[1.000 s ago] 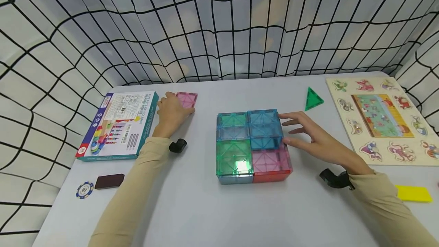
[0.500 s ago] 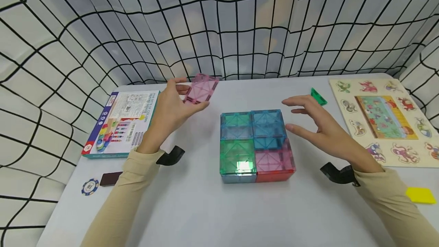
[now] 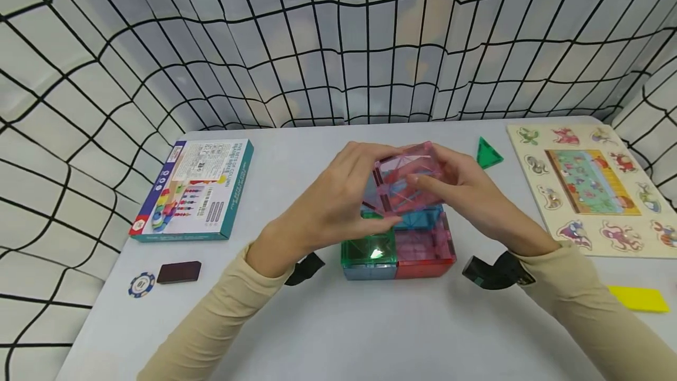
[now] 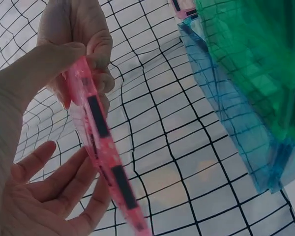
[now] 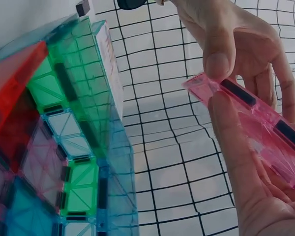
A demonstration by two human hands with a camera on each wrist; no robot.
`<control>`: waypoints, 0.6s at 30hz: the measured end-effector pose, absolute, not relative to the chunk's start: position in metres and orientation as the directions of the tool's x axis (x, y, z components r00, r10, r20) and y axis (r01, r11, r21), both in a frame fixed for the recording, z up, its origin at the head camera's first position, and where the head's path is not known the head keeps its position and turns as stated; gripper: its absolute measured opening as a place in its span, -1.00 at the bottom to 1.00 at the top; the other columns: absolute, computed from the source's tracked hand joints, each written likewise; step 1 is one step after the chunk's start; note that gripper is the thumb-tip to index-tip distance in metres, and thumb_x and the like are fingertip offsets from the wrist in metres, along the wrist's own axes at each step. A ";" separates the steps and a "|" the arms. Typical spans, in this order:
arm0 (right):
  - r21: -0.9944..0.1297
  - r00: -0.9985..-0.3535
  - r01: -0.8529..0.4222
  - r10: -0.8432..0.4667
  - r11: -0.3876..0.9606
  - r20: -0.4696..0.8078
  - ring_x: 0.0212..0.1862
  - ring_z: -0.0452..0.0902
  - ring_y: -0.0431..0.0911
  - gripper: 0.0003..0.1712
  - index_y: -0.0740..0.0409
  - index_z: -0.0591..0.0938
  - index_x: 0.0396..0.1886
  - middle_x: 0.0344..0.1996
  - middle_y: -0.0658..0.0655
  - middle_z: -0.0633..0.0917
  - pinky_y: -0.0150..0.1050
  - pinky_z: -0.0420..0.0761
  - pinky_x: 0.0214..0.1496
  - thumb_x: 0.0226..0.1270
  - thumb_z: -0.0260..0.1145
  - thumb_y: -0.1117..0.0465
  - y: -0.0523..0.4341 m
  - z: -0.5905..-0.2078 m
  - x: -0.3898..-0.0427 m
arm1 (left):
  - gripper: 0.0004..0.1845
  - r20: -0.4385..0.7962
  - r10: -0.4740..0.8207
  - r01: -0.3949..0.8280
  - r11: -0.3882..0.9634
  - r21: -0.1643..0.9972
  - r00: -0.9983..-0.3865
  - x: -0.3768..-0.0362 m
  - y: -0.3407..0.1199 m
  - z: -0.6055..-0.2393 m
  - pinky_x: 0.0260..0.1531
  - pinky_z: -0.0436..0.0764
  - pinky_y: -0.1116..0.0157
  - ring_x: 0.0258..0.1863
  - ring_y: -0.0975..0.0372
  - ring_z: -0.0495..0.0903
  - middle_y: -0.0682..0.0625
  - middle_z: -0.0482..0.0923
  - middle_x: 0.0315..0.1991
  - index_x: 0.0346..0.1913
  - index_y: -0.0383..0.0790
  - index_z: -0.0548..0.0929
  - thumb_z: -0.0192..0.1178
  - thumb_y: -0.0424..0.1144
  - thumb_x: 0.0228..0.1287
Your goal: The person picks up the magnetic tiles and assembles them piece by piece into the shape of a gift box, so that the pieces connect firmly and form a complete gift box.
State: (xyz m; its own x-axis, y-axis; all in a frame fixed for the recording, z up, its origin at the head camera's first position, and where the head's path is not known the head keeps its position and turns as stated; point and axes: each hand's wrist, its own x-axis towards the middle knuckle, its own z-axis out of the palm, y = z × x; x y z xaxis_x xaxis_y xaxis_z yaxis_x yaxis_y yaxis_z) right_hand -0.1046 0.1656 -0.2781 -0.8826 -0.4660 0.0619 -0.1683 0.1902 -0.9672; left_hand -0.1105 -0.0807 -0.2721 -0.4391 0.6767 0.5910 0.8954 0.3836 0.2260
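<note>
Both hands are up over the middle of the table (image 3: pixel 338 334) holding one pink magnetic tile (image 3: pixel 406 184) between them; the left hand (image 3: pixel 338 204) has its fingers curled round the tile's left edge, thumb on top, and the right hand (image 3: pixel 465 196) pinches the right edge the same way, so neither hand is wide at all; the tile sits tilted in the air, just above the block of magnetic tile cubes (image 3: pixel 398 249), not touching it as far as I can tell; from the left wrist view you see the tile edge-on with its dark magnet strips, fingers either side; the cube block is right under the hands, green and pink tops showing nearest the person, a blue one peeking out under the fingers; just past the right hand there's a green triangle tile (image 3: pixel 487 154), and further out on that side a wooden animal puzzle board (image 3: pixel 592 184) and a yellow piece (image 3: pixel 637 298); well off to the left of the left hand lies a toy box (image 3: pixel 193 190), with a poker chip (image 3: pixel 141 284) and a dark brown block (image 3: pixel 178 272) nearer the person.
</note>
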 end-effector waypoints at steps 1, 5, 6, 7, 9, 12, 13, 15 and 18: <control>-0.969 -0.883 -0.171 -0.464 0.179 0.070 0.05 0.74 -0.13 -0.35 0.25 0.29 0.59 0.07 0.21 0.75 -0.28 0.72 0.10 0.63 0.21 0.24 0.166 -0.279 -0.104 | -0.06 0.592 0.677 0.895 0.388 0.219 -0.438 -0.110 -0.081 -0.273 0.31 0.52 0.23 0.22 0.01 0.49 -0.23 0.52 0.24 0.33 -0.47 0.41 0.68 -0.06 0.01; -0.973 -0.884 -0.179 -0.457 0.146 0.094 0.05 0.76 -0.06 -0.47 0.20 0.41 0.49 0.09 0.15 0.75 -0.18 0.76 0.04 0.62 0.22 0.26 0.166 -0.281 -0.103 | 0.04 0.571 0.652 0.867 0.394 0.306 -0.498 -0.112 -0.086 -0.276 0.27 0.55 0.24 0.23 0.04 0.49 -0.23 0.49 0.26 0.38 -0.46 0.37 0.72 -0.02 -0.05; -0.972 -0.883 -0.187 -0.459 0.142 0.103 0.04 0.76 -0.04 -0.48 0.19 0.42 0.48 0.08 0.15 0.76 -0.15 0.77 0.03 0.62 0.22 0.26 0.166 -0.281 -0.102 | 0.06 0.553 0.636 0.843 0.394 0.366 -0.537 -0.112 -0.088 -0.276 0.24 0.58 0.25 0.22 0.06 0.50 -0.22 0.49 0.27 0.39 -0.45 0.36 0.73 -0.04 -0.07; -0.971 -0.882 -0.193 -0.458 0.140 0.109 0.03 0.77 -0.04 -0.49 0.18 0.43 0.47 0.08 0.14 0.75 -0.14 0.78 0.01 0.61 0.23 0.27 0.166 -0.281 -0.102 | 0.06 0.531 0.612 0.808 0.391 0.441 -0.586 -0.112 -0.091 -0.276 0.18 0.61 0.26 0.19 0.09 0.53 -0.20 0.50 0.26 0.41 -0.43 0.35 0.73 -0.07 -0.08; -0.970 -0.884 -0.195 -0.454 0.145 0.110 0.02 0.77 -0.04 -0.48 0.17 0.42 0.47 0.09 0.14 0.75 -0.15 0.77 0.01 0.61 0.24 0.26 0.166 -0.281 -0.102 | -0.03 0.470 0.554 0.710 0.374 0.596 -0.687 -0.113 -0.097 -0.275 0.07 0.66 0.27 0.12 0.15 0.59 -0.15 0.56 0.21 0.40 -0.39 0.39 0.71 -0.17 -0.03; -0.974 -0.881 -0.194 -0.457 0.119 0.120 -0.02 0.79 0.00 -0.49 0.19 0.41 0.47 0.08 0.16 0.75 -0.11 0.78 -0.01 0.61 0.22 0.29 0.166 -0.282 -0.102 | -0.31 0.334 0.473 0.519 0.341 0.784 -0.815 -0.114 -0.108 -0.272 -0.10 0.73 0.27 -0.07 0.16 0.70 -0.09 0.69 0.02 0.31 -0.35 0.55 0.61 -0.35 0.11; -0.974 -0.883 -0.193 -0.454 0.115 0.122 -0.03 0.79 0.00 -0.50 0.20 0.42 0.46 0.07 0.16 0.75 -0.11 0.78 -0.02 0.61 0.22 0.30 0.166 -0.283 -0.102 | -0.42 0.291 0.458 0.464 0.328 0.823 -0.840 -0.115 -0.111 -0.271 -0.13 0.74 0.27 -0.12 0.15 0.72 -0.08 0.72 -0.05 0.24 -0.34 0.61 0.57 -0.39 0.16; -0.976 -0.882 -0.195 -0.452 0.098 0.131 -0.05 0.80 0.01 -0.51 0.22 0.42 0.45 0.03 0.16 0.77 -0.10 0.79 -0.02 0.61 0.22 0.32 0.166 -0.284 -0.102 | -0.61 0.211 0.443 0.367 0.301 0.880 -0.871 -0.116 -0.116 -0.269 -0.17 0.77 0.24 -0.21 0.10 0.75 -0.08 0.76 -0.17 0.12 -0.34 0.72 0.50 -0.42 0.23; -0.971 -0.880 -0.220 -0.449 0.092 0.157 -0.03 0.79 -0.03 -0.53 0.25 0.43 0.41 0.00 0.14 0.78 -0.16 0.78 0.00 0.59 0.23 0.35 0.167 -0.286 -0.100 | -0.75 0.133 0.434 0.267 0.263 0.927 -0.891 -0.117 -0.122 -0.268 -0.19 0.78 0.21 -0.27 0.07 0.78 -0.09 0.78 -0.24 0.02 -0.35 0.78 0.45 -0.42 0.30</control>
State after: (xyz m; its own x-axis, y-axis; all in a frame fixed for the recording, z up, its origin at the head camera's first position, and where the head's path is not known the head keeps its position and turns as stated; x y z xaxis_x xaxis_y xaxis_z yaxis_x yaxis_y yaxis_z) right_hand -0.0996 0.1672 -0.2860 -0.8798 -0.4489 0.1566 -0.2196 0.0916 -0.9713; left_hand -0.1166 -0.1218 -0.2683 -0.8912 0.4336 0.1334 0.2669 0.2634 0.9270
